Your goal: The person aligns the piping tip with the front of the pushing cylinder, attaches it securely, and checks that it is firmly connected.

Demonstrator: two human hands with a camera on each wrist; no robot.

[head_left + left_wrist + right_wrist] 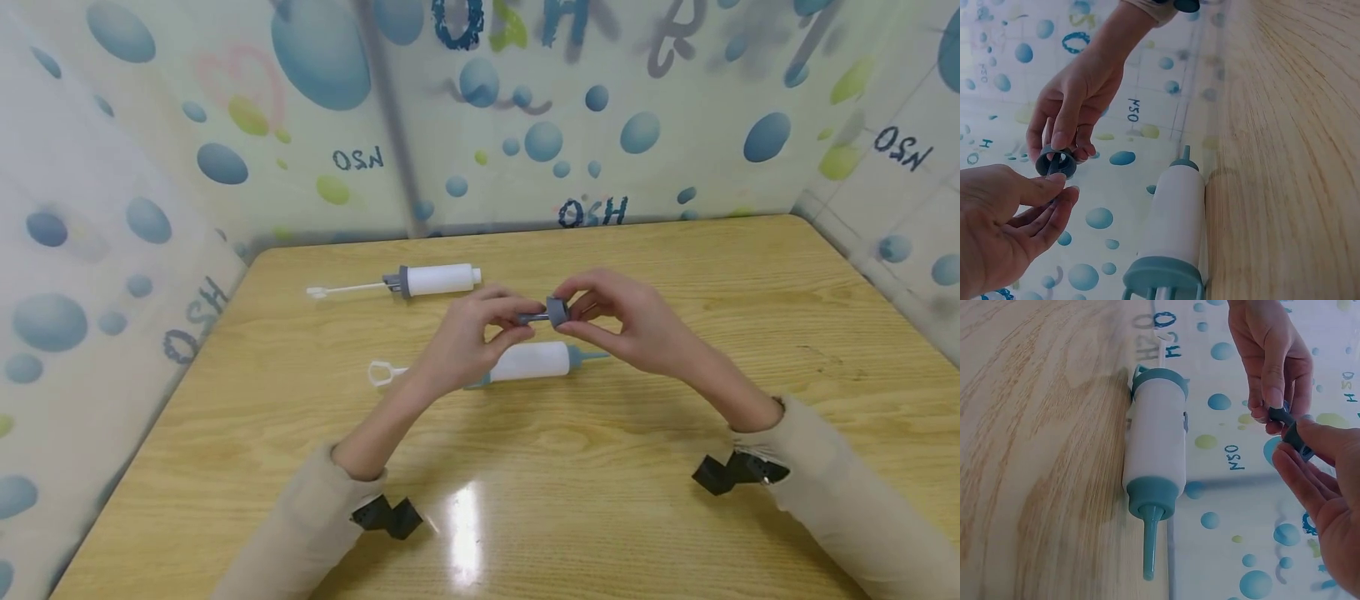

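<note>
Above the table, both hands hold a dark grey nozzle cap [557, 311] with a wide hollow ring and a narrow stem. My left hand [480, 335] pinches the stem between thumb and fingers. My right hand [633, 327] grips the wide ring with thumb and fingertips. Whether stem and ring are one piece, I cannot tell. Below the hands lies a white syringe [531, 361] with a teal collar and teal nozzle; in the head view the left hand and forearm partly cover it. Its teal nozzle [1149, 540] shows in the right wrist view.
Behind the left hand lies a second white syringe [441, 278] with a grey collar and a white plunger pulled out to the left; no nozzle sits on its tip. The wooden table [600, 500] meets a patterned curtain [540, 142] at its back and sides.
</note>
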